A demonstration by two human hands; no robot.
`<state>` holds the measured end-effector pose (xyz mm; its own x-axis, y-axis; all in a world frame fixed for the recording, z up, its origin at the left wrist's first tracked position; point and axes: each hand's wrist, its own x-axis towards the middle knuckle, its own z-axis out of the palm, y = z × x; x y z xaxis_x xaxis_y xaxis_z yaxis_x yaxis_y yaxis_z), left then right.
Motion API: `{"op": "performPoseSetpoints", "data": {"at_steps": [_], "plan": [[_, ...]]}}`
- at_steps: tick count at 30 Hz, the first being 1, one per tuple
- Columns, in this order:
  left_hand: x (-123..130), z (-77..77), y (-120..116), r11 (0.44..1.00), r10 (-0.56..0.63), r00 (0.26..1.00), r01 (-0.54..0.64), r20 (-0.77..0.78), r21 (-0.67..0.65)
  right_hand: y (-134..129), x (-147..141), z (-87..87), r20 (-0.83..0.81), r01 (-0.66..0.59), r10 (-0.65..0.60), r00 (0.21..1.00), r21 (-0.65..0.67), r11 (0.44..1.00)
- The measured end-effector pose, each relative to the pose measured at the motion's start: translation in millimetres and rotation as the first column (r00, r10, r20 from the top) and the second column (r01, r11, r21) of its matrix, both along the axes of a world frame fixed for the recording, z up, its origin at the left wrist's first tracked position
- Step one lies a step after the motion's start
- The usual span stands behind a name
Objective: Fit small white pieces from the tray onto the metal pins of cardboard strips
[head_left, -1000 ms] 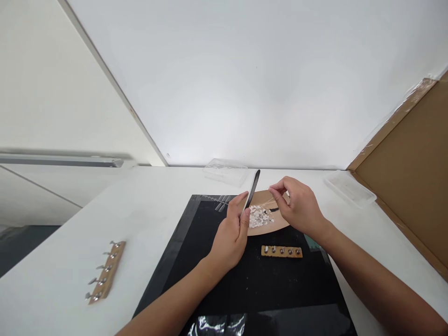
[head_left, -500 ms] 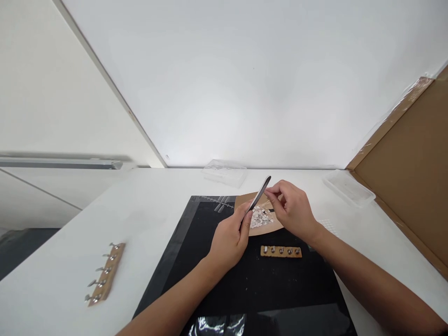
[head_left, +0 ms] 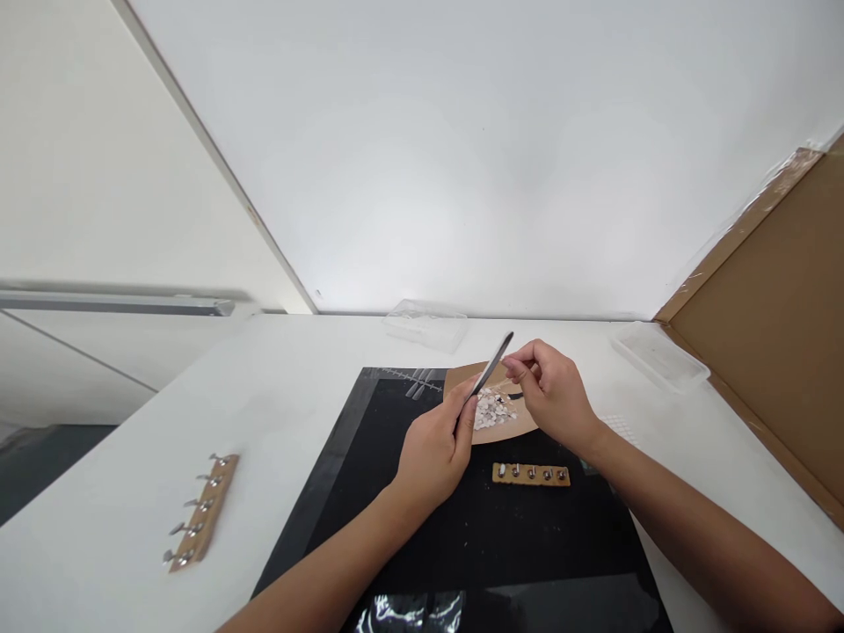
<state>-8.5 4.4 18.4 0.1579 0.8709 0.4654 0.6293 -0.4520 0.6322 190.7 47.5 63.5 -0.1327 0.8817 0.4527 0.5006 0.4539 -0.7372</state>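
Observation:
My left hand point(head_left: 435, 440) is closed around a slim grey nail file point(head_left: 493, 365), which tilts up and to the right. Close to the file's upper end, the fingertips of my right hand point(head_left: 550, 382) are pinched together. What they hold is too small to make out. Below both hands lies a brown paper sheet point(head_left: 465, 378) with a heap of small white flakes point(head_left: 493, 409) on it. Nearer to me, a short wooden strip point(head_left: 531, 476) with several metal pegs rests on the black mat point(head_left: 422, 536); a white piece sits on its leftmost peg.
Another pegged wooden strip point(head_left: 206, 514) lies on the white table at the left. Clear plastic boxes stand at the back, one in the middle point(head_left: 425, 327) and one at the right point(head_left: 659, 356). Clear nail tips point(head_left: 422, 384) lie at the mat's far edge. Cardboard point(head_left: 771, 325) walls the right side.
The view has shifted very slightly. My left hand still grips the file, and my right fingertips stay pinched beside its tip with hardly any movement.

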Motion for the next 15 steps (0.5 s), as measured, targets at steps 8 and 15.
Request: {"op": "performPoseSetpoints", "data": {"at_steps": [8, 15], "plan": [[0.0, 6.4, 2.0, 0.999, 0.032, 0.999, -0.032, -0.018, -0.008, 1.1, 0.3, -4.6, 0.151, 0.009, -0.03, 0.988, 0.136, 0.991], [1.2, 4.4, -3.1, 0.999, 0.042, 0.981, -0.039, -0.19, 0.019, 3.5, -3.9, -14.6, 0.405, 0.004, -0.171, 0.898, 0.38, 0.925]]}}
